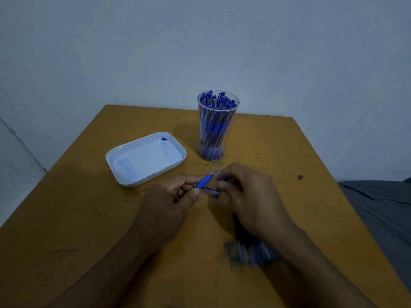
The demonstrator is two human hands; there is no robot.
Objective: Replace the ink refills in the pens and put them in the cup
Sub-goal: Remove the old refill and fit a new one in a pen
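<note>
Head view: left hand [171, 196] pinches rubber-gripped blue pen [205, 180]; right hand [246, 192] fingers curled, grasp unclear.

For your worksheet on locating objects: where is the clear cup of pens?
Head view: the clear cup stands upright at the table's far edge, right of the white tray.

Blue pens [213, 127] fill a clear cup [235, 130]; the white tray [115, 162] is blue-smudged, the table [77, 218] ochre.
</note>
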